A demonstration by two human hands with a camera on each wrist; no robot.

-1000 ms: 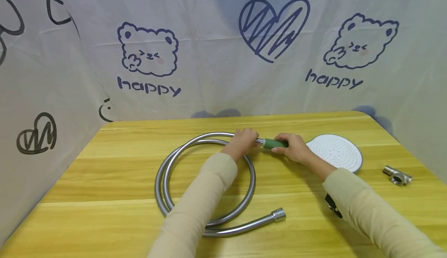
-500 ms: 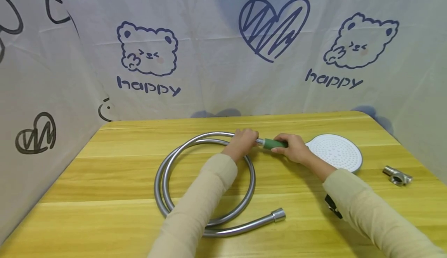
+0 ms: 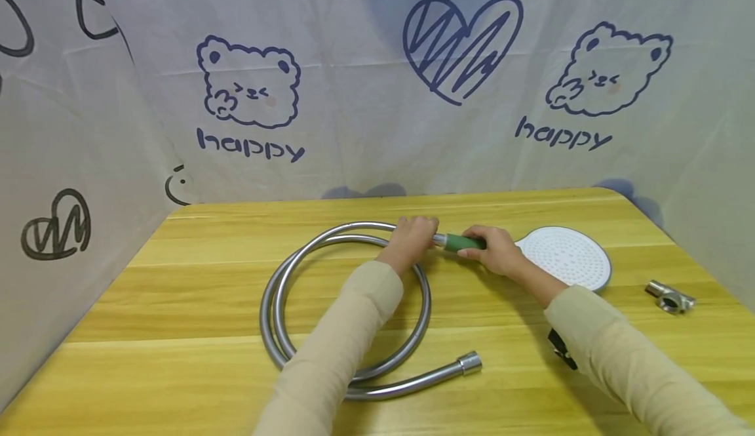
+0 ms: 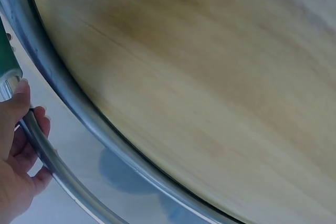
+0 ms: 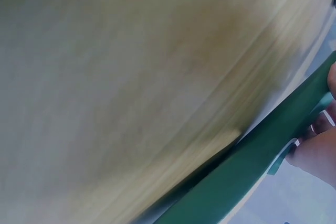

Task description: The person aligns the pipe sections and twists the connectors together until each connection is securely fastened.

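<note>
Coiled on the wooden table, a silver shower hose (image 3: 423, 318) lies in loops, its loose end with a metal nut (image 3: 470, 362) towards me. My left hand (image 3: 415, 239) grips the other end; in the left wrist view, thumb and fingers pinch the hose (image 4: 62, 169) right by the green handle. A shower head (image 3: 565, 257) with a white, round, dotted face and green handle (image 3: 463, 243) meets that end. Around the handle curls my right hand (image 3: 498, 249), also at the edge of the right wrist view. The joint itself is largely covered by my left fingers.
A small metal tee fitting (image 3: 671, 297) lies to the right of the shower head. A small black object (image 3: 563, 349) is partly hidden by the right sleeve. Behind the wooden table (image 3: 177, 278) hangs a white cloth (image 3: 354, 128) with drawings.
Both hands keep nearly the same place and grip on hose and shower head. The view has shifted very slightly; nothing else has visibly moved.
</note>
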